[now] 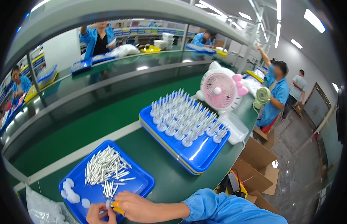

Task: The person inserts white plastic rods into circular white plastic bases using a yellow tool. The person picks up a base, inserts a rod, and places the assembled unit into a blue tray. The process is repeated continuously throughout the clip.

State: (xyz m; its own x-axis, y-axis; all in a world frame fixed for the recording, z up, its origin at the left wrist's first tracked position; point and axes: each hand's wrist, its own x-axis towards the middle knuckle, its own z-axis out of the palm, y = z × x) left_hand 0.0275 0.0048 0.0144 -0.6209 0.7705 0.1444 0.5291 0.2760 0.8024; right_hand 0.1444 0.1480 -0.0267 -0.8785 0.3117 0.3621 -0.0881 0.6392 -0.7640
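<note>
Low in the picture, my left hand (100, 214) and my right hand (132, 205) meet over the near edge of a blue tray (143, 183). Their fingertips pinch a small whitish piece (108, 204) between them. Yellow covers wrap fingers of my right hand. Just beyond the fingertips a small bunch of thin white rods (109, 188) fans out; whether it is joined to the pinched piece I cannot tell. A heap of similar rods (104, 166) lies farther up the tray. Translucent white discs (71, 192) rest along the tray's left side, near my left hand.
Stacked blue trays (199, 164) at the right hold several rod clusters standing upright in round bases. Behind them stands a white and pink fan (219, 89), beside a clear bin (235, 128). A plastic bag (46, 205) lies lower left. Cardboard boxes (251, 171) and a co-worker (274, 89) are right.
</note>
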